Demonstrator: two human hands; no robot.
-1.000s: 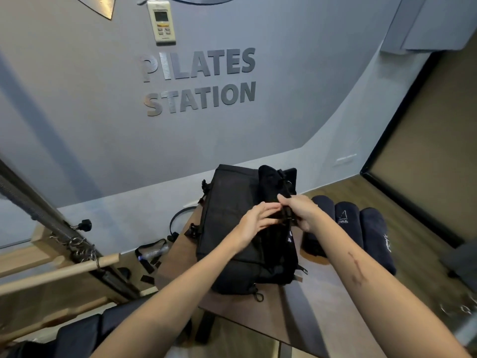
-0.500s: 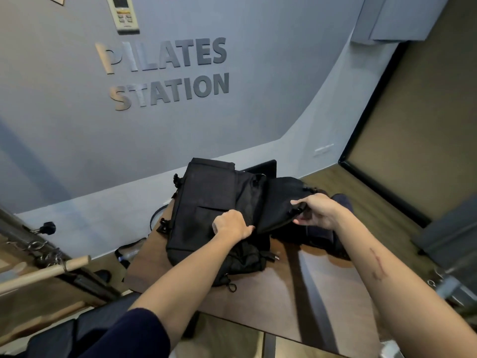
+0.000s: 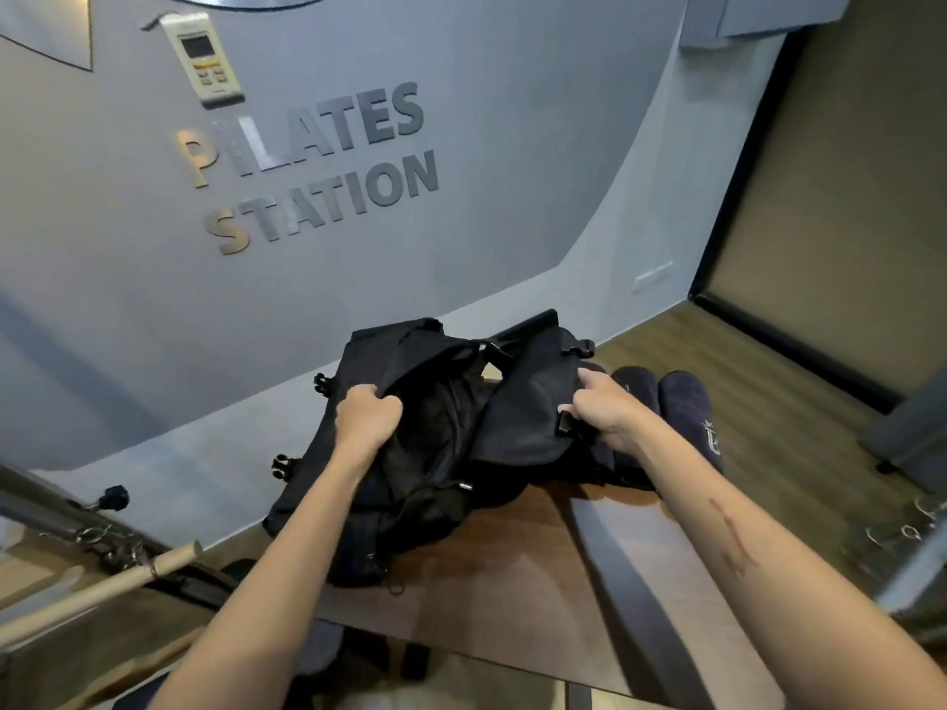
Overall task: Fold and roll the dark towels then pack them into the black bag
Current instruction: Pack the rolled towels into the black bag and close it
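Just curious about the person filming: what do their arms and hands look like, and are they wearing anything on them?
Both forearms are bare, with no gloves, rings or watch showing on the left hand or right hand. The right forearm has a long reddish mark.

A black bag (image 3: 440,453) lies on a wooden table (image 3: 517,571) below a grey wall lettered PILATES STATION. The left hand (image 3: 366,417) grips the bag's left edge; the right hand (image 3: 604,407) grips the flap (image 3: 528,407), holding the bag open. Rolled dark towels (image 3: 676,397) lie just right of the bag
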